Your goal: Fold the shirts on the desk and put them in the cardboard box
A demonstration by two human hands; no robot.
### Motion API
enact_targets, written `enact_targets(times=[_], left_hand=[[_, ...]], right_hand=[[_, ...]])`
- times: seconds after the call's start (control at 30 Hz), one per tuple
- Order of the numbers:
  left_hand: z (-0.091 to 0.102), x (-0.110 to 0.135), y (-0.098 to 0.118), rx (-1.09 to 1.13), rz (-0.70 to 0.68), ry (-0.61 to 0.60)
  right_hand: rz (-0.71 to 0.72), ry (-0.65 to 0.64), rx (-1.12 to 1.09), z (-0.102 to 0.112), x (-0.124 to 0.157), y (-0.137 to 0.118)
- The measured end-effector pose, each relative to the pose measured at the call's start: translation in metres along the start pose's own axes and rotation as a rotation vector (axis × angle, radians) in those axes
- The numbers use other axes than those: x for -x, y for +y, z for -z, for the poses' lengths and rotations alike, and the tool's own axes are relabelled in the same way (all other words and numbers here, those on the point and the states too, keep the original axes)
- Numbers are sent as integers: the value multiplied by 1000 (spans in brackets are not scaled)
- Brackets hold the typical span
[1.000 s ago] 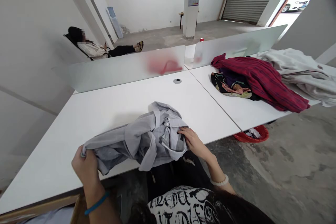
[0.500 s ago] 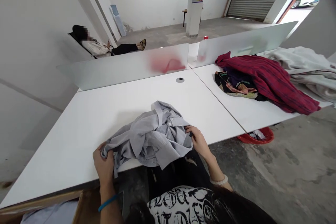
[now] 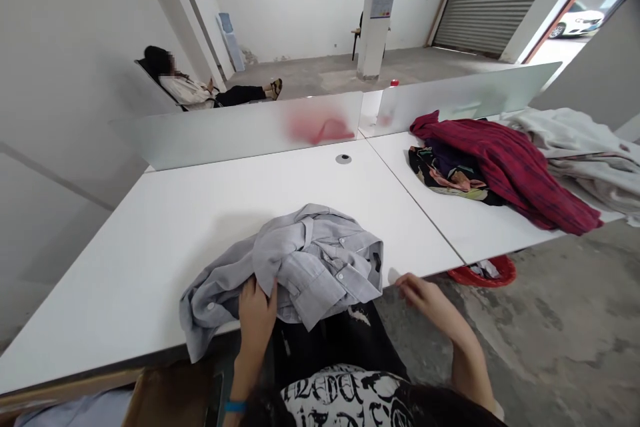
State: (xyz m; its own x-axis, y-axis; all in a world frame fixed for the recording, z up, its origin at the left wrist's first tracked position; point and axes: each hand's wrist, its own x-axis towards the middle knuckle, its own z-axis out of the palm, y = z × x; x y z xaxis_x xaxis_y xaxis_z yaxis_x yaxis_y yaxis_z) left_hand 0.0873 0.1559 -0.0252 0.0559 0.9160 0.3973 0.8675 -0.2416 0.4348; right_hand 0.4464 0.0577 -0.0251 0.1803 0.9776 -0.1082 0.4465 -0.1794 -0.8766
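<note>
A crumpled light grey button shirt (image 3: 300,267) lies at the near edge of the white table (image 3: 210,207), part of it hanging over the edge. My left hand (image 3: 256,310) grips a fold of the shirt at its near side, fingers curled into the cloth. Off the table's edge, to the right of the shirt and apart from it, my right hand (image 3: 420,293) holds nothing that I can see; its fingers are slightly curled and blurred.
On the adjoining table to the right lie a dark red garment (image 3: 505,160), a patterned dark cloth (image 3: 445,177) and a pale grey pile (image 3: 585,147). A red basket (image 3: 487,271) sits under that table. Frosted dividers (image 3: 240,130) stand along the back. A person reclines far left.
My left hand has moved right along the shirt to its middle. My right hand has let go of the collar area and drawn back off the table edge. The shirt is bunched more compactly.
</note>
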Motion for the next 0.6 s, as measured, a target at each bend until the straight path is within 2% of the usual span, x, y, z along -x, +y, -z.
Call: enact_targets(times=[0.1,0.17,0.37,0.5,0.6], left_hand=[[6,-13,-8,153,93,-2],[21,-19,-9,201,129,8],[80,-18,3,419,205,71],[96,-10,3,484,292,117],[103,-8,-1,505,269,108]], right_hand=[[76,-286,118,-13,10,-13],[128,-332,119,-25,10,-25],[109,-45,-150,-53,0,-48],[102,-19,-292,-66,-17,-51],[67,78,-413,-71,-34,-54]])
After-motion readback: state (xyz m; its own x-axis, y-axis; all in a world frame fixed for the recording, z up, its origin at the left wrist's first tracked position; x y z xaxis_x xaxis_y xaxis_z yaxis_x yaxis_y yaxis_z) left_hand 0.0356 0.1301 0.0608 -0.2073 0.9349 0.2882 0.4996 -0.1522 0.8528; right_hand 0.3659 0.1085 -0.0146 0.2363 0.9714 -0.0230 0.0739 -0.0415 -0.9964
